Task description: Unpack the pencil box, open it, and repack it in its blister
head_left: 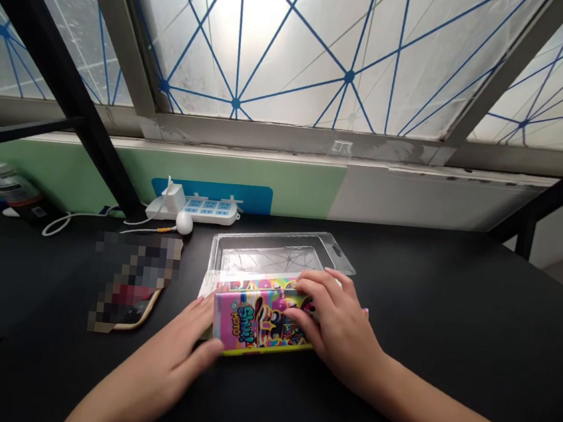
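A pink and yellow cartoon-printed package (256,319) lies on the black table, partly over a clear plastic blister shell (277,254). My left hand (170,357) grips its left end, with the thumb along the lower edge. My right hand (335,317) holds its right part, fingers spread over the top and hiding some of the print. A white card edge (207,285) shows beneath the package at the left. The package's right end is hidden behind my right hand.
A pixelated phone (133,283) lies left of my hands. Behind stand a white power strip (201,210) with a plugged-in charger and cable, and a tipped bottle (15,190) at far left. Black frame bars cross the view before a taped window.
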Available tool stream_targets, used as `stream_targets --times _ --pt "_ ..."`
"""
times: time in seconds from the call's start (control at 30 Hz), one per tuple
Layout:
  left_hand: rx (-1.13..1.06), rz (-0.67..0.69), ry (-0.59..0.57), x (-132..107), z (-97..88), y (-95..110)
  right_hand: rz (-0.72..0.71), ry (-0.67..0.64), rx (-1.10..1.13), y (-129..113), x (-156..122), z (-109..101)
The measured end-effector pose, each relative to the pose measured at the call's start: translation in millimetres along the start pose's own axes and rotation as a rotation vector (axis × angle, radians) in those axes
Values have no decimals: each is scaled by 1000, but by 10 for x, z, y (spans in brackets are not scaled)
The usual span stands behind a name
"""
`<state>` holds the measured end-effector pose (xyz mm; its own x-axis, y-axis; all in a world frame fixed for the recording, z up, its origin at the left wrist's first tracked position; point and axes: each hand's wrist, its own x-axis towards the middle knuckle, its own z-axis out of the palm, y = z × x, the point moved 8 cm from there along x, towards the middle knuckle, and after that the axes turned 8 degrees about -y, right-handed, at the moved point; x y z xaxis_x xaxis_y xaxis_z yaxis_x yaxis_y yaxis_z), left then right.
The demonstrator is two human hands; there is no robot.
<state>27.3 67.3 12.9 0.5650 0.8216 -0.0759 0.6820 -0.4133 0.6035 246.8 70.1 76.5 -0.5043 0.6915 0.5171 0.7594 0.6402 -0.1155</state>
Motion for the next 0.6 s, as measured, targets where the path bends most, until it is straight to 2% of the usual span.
stream_targets --times 0.07,0.13,0.23,0.3,0.37,0.43,0.53,0.6 --pt "-70 -36 5 -41 -52 -77 -78 63 -14 -94 -55 -158" --pt "-104 -62 13 -69 -74 -139 -159 30 -35 -196 -116 -273" --pt "-87 -67 -6 -60 -46 -144 -269 -160 39 -274 -247 -339" --pt "-50 -71 -28 -33 -20 -114 -265 -336 163 -193 -378 -309" --pt "-14 -80 -43 -7 -7 -86 -187 -466 280 4 -543 -250" --pt "10 -85 -42 10 -9 -68 -59 -485 348 281 -710 -206" --pt "33 -73 -22 20 -18 -61 214 -516 375 726 -970 -62" --pt "41 -71 -22 23 -5 -76 357 -572 367 919 -1114 54"
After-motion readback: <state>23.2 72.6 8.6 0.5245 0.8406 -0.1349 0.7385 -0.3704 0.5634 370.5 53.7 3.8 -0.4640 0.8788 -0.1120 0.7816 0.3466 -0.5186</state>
